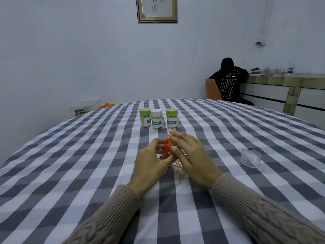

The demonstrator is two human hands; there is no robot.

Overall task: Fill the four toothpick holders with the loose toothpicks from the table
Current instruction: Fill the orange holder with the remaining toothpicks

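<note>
The surface (70, 164) is covered by a grey-and-white checked cloth. Three capped, filled toothpick holders (156, 119) stand upright in a row at centre rear. Loose toothpicks (178, 174) lie scattered nearer the front edge. A clear round container (250, 157) sits apart to the right.

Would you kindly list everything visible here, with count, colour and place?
capped toothpick holders: three, two green lids and one white, upright in a row at table centre
orange-red holder: one, held between both hands
loose toothpicks: a pile, pale wood, under the hands
clear container: one, right side of table
checked tablecloth: grey and white
framed picture: on wall
seated person: black hoodie, far right
left hand: grips the orange-red holder
right hand: pinches it
</note>
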